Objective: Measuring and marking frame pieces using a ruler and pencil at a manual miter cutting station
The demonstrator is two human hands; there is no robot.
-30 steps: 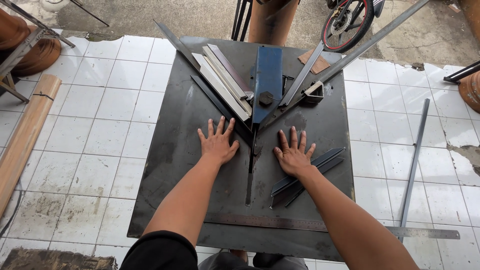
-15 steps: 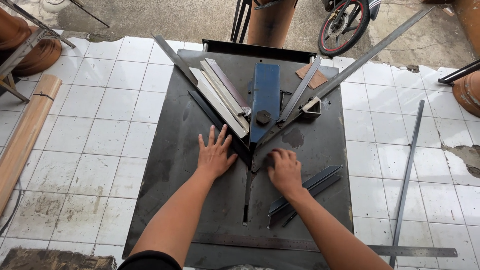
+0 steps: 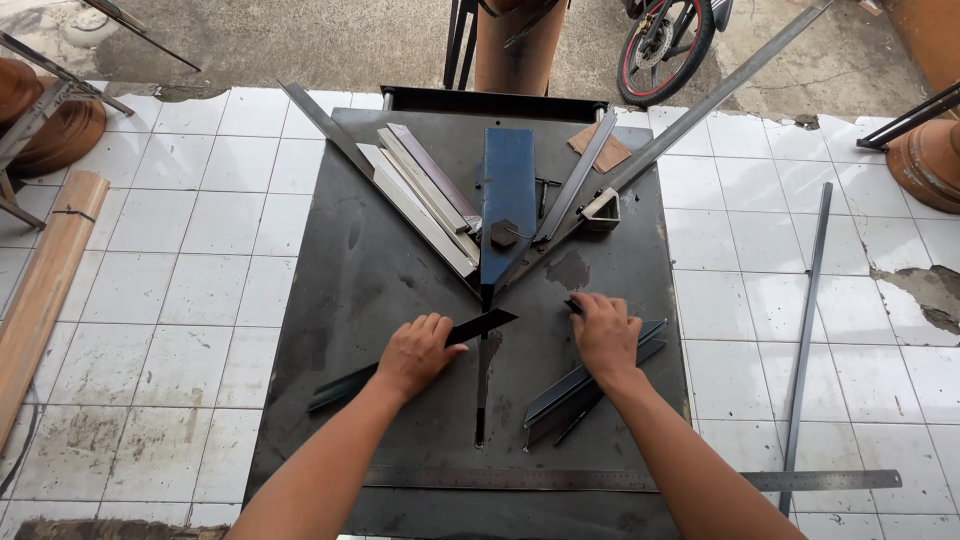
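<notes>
Two metal strips (image 3: 410,355), one under each hand, left hand (image 3: 415,352), right hand (image 3: 605,335)

Metal strips (image 3: 415,355) on table (image 3: 330,300), ruler (image 3: 620,480) nearest edge.

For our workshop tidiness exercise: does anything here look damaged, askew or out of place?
Yes. The white floor tiles at the right edge are broken, showing a dark patch. A long steel ruler overhangs the dark metal table at its right side. On the table, left hand and right hand each grip a metal strip.
</notes>
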